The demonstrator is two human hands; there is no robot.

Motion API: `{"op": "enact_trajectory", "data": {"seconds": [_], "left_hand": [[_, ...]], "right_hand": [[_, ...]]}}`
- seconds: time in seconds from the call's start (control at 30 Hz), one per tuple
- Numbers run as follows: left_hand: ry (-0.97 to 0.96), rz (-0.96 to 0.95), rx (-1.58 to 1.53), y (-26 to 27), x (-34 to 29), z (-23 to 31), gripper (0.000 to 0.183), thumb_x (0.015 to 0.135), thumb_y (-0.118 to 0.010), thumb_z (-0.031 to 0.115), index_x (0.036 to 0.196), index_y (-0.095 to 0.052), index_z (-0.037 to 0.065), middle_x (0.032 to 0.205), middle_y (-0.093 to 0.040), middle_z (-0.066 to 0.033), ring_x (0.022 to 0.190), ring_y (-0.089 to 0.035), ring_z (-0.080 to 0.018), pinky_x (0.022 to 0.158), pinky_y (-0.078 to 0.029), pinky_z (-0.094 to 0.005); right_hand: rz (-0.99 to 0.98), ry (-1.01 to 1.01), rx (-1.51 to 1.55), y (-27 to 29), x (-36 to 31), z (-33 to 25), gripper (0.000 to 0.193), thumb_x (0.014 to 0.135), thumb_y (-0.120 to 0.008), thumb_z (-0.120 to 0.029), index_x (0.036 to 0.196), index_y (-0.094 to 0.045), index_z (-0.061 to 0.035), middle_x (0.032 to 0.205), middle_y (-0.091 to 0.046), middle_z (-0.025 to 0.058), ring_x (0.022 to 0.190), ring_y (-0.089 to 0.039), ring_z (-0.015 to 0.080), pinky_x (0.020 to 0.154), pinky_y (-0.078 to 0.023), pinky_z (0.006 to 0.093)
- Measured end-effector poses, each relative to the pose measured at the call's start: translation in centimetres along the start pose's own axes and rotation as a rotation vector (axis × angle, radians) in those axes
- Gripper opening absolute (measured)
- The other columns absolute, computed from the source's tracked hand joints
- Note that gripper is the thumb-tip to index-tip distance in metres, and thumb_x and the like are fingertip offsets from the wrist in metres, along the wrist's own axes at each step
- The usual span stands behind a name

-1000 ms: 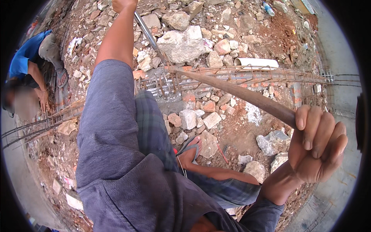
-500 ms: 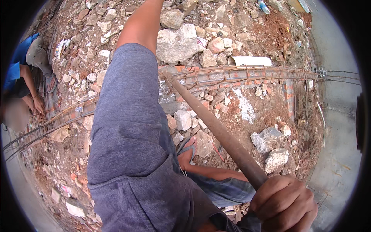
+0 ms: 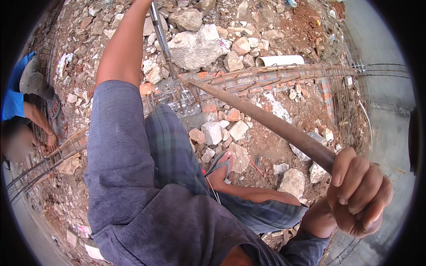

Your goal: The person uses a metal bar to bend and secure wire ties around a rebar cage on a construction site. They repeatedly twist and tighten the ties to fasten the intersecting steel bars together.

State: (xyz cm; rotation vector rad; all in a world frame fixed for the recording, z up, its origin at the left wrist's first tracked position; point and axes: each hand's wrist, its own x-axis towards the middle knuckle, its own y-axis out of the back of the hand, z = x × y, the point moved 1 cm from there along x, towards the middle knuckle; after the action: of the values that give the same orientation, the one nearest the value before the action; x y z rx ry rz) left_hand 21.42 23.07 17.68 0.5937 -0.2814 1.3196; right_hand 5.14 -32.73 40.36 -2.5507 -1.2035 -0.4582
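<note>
My right hand [image 3: 360,195] is closed round the near end of a long brown bar [image 3: 262,116] that narrows toward its far end. The far tip of this bar lies over the rusty rebar cage [image 3: 248,82], beside upright bits of rebar. I cannot make out whether the tip hooks onto the steel. My left arm [image 3: 124,48] reaches forward and its hand lies beyond the upper edge. Next to that wrist a shiny metal rod [image 3: 159,33] slants down to the cage.
Broken stone, a large pale rock [image 3: 195,46] and a white pipe piece [image 3: 280,60] surround the cage. My sandalled foot [image 3: 219,170] stands among rubble. At the left a person in blue [image 3: 20,95] crouches with a hand at the steel. Grey concrete [image 3: 386,106] runs along the right.
My right hand has risen up and to the right, so the brown bar lies flatter. My left arm has swung left, and the shiny rod has come into view.
</note>
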Motion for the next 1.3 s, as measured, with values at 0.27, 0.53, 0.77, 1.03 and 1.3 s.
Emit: {"op": "enact_trajectory", "data": {"seconds": [0.27, 0.53, 0.77, 1.03, 1.3], "left_hand": [[-0.019, -0.007, 0.311, 1.3, 1.1, -0.6, 0.047, 0.09, -0.069, 0.045, 0.111, -0.068, 0.003, 0.106, -0.072, -0.0251, 0.102, -0.068, -0.0442, 0.088, -0.054, -0.051], [0.08, 0.155, 0.308, 7.6, 0.8, -3.1, 0.052, 0.093, -0.063, 0.049, 0.112, -0.071, 0.001, 0.116, -0.07, -0.0296, 0.111, -0.067, -0.0445, 0.094, -0.053, -0.0509], [0.326, 0.11, 0.201, 3.6, -3.0, 5.3, 0.053, 0.092, -0.066, 0.052, 0.114, -0.07, 0.004, 0.116, -0.073, -0.0218, 0.114, -0.067, -0.0408, 0.096, -0.053, -0.0485], [0.409, 0.229, 0.182, 3.8, -2.5, 5.3, 0.059, 0.09, -0.064, 0.06, 0.108, -0.074, 0.004, 0.111, -0.074, -0.0213, 0.108, -0.069, -0.0426, 0.093, -0.054, -0.0498], [0.265, 0.47, 0.176, 7.4, -1.8, 0.8, 0.069, 0.09, -0.06, 0.063, 0.111, -0.075, -0.001, 0.116, -0.072, -0.026, 0.115, -0.067, -0.044, 0.099, -0.051, -0.0494]], "right_hand": [[0.027, -0.037, -0.033, 2.3, -0.6, 0.0, 0.043, 0.1, -0.068, -0.033, 0.066, -0.045, -0.0198, 0.061, -0.048, -0.0077, 0.06, -0.05, 0.0118, 0.078, -0.046, 0.0406], [-0.173, -0.07, 0.143, 8.5, 5.5, 1.5, 0.036, 0.107, -0.045, -0.022, 0.072, -0.044, -0.0193, 0.063, -0.041, -0.0067, 0.065, -0.042, 0.0106, 0.083, -0.038, 0.0373], [-0.231, 0.046, 0.006, 2.0, 0.4, 0.9, 0.041, 0.099, -0.065, -0.028, 0.066, -0.043, -0.0202, 0.06, -0.046, -0.0082, 0.06, -0.047, 0.0093, 0.074, -0.044, 0.0343], [-0.019, 0.036, 0.013, 4.5, -1.0, 0.8, 0.033, 0.1, -0.063, -0.03, 0.073, -0.045, -0.0216, 0.064, -0.046, -0.0086, 0.063, -0.047, 0.0095, 0.078, -0.043, 0.0353], [-0.236, 0.041, 0.018, 3.5, 1.2, 0.9, 0.032, 0.098, -0.065, -0.029, 0.073, -0.047, -0.0215, 0.064, -0.047, -0.0089, 0.06, -0.046, 0.0098, 0.075, -0.044, 0.035]]}}
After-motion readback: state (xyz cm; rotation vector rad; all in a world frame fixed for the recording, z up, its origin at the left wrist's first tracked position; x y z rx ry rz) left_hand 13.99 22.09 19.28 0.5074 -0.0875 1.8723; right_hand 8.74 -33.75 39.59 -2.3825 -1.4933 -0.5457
